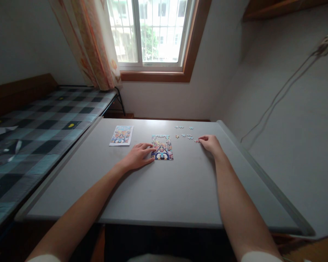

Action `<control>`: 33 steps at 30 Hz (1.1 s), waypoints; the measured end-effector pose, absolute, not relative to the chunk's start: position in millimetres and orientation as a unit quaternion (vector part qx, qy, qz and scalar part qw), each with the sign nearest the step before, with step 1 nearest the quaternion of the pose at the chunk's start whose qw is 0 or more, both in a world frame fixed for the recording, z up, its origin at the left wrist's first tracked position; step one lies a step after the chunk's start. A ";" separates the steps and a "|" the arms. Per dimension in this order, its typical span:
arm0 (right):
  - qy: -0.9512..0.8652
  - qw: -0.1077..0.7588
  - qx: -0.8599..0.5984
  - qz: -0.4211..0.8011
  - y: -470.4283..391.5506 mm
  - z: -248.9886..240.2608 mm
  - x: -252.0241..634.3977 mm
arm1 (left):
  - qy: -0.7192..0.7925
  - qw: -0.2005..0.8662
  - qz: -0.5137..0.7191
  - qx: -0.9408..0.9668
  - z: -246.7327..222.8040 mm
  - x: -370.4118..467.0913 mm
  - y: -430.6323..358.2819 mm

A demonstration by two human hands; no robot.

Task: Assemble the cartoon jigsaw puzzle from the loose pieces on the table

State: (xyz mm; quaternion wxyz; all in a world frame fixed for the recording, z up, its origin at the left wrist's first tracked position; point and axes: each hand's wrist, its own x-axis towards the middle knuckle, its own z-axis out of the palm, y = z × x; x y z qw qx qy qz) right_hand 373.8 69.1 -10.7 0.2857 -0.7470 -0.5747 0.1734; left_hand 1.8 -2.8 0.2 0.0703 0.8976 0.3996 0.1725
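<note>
A partly assembled jigsaw puzzle [162,150] lies on the table, with a gap showing the table colour in its upper part. My left hand [140,155] rests at its left edge, fingers spread and fingertips touching it. To the right, my right hand [210,143] pinches at a small puzzle piece [196,141] on the table, thumb and forefinger close together. Several loose pieces [187,136] lie between the puzzle and that hand, with more [179,127] farther back. Left of the puzzle sits a printed reference picture [121,135] with a white border.
The white table [164,196] has raised edges at its sides. A bed with a checked cover [71,112] stands along the left. Behind the table are a window [153,32] and a patterned curtain [90,43]. A cable [276,96] hangs down the right wall.
</note>
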 end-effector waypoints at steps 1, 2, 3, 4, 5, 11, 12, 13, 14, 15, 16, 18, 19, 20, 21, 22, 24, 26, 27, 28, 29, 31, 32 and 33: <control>-0.577 0.289 -0.743 0.177 69.1 -11.7 374.5 | 0.399 0.071 0.172 0.898 0.4 1.9 -2.9; -0.579 0.291 -0.740 0.180 69.2 -12.6 375.1 | 0.399 0.072 0.171 0.898 0.8 2.0 -3.1; -0.580 0.292 -0.738 0.181 69.2 -13.3 375.7 | 0.398 0.073 0.172 0.898 1.1 2.0 -3.3; -0.582 0.291 -0.738 0.181 69.3 -13.9 376.1 | 0.398 0.074 0.172 0.898 1.3 2.1 -3.4; -0.583 0.288 -0.738 0.180 69.4 -14.2 376.4 | 0.398 0.074 0.172 0.898 1.5 2.0 -3.5; -0.591 0.289 -0.731 0.181 70.3 -15.2 376.6 | 0.398 0.072 0.171 0.898 0.1 1.4 -2.7; -0.592 0.291 -0.729 0.183 70.5 -15.6 376.7 | 0.398 0.071 0.171 0.898 -0.2 1.3 -2.5; -0.592 0.293 -0.727 0.185 70.7 -16.1 376.8 | 0.399 0.071 0.172 0.898 -0.4 1.2 -2.3; -0.592 0.295 -0.726 0.188 70.9 -16.6 377.1 | 0.399 0.071 0.172 0.898 -0.6 1.1 -2.2; -0.590 0.298 -0.725 0.191 71.0 -17.1 377.3 | 0.399 0.071 0.172 0.898 -0.6 1.1 -2.1; -0.588 0.301 -0.725 0.195 71.1 -17.6 377.4 | 0.399 0.071 0.172 0.898 -0.6 1.0 -2.0; -0.583 0.305 -0.725 0.202 71.3 -18.2 377.6 | 0.398 0.070 0.172 0.898 -0.5 0.9 -2.0; -0.581 0.307 -0.726 0.204 71.3 -18.2 377.6 | 0.398 0.069 0.172 0.899 -0.4 0.9 -2.1; -0.579 0.309 -0.726 0.206 71.2 -18.3 377.7 | 0.397 0.069 0.172 0.899 -0.3 0.9 -2.1; -0.578 0.311 -0.726 0.207 71.2 -18.2 377.8 | 0.397 0.068 0.172 0.899 -0.2 0.9 -2.2; -0.577 0.315 -0.724 0.207 71.1 -18.2 378.1 | 0.396 0.068 0.171 0.899 -0.1 1.0 -2.3; -0.574 0.327 -0.721 0.210 71.0 -18.1 378.9 | 0.396 0.067 0.172 0.900 -0.1 1.2 -2.5; -0.568 0.342 -0.716 0.220 70.7 -17.2 378.7 | 0.397 0.067 0.172 0.899 -0.2 1.4 -2.5; -0.563 0.353 -0.712 0.228 70.4 -16.1 377.6 | 0.399 0.067 0.172 0.898 -0.3 1.4 -2.4; -0.557 0.367 -0.705 0.239 69.8 -14.4 375.3 | 0.400 0.068 0.171 0.898 -0.4 1.4 -2.3; -0.552 0.384 -0.694 0.255 68.9 -12.1 371.6 | 0.401 0.068 0.170 0.898 -0.5 1.4 -2.2; -0.548 0.426 -0.656 0.296 66.3 -5.8 359.4 | 0.403 0.071 0.170 0.897 -0.9 1.3 -1.9; -0.553 0.447 -0.627 0.319 64.8 -2.2 351.0 | 0.403 0.072 0.171 0.896 -1.2 1.1 -1.8; -0.562 0.459 -0.598 0.339 63.3 1.3 341.4 | 0.403 0.073 0.172 0.896 -1.4 1.0 -1.7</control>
